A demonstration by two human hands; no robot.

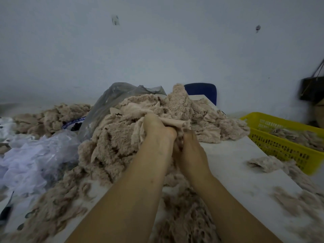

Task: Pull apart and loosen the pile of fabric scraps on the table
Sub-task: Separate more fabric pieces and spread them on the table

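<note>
Nearest us, our left hand (157,131) and right hand (190,149) meet side by side, fingers curled tight on beige cloth in the pile of fabric scraps (112,146) heaped on the white table (228,165). Beyond sit a yellow basket (280,148) to the right and a blue chair (201,91) behind.

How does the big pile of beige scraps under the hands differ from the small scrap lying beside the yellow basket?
The big pile is heaped high and tangled; the small scrap lies low and flat on the table. The left hand and right hand grip the big pile; no hand touches the small scrap. Both are fluffy beige fabric.
</note>
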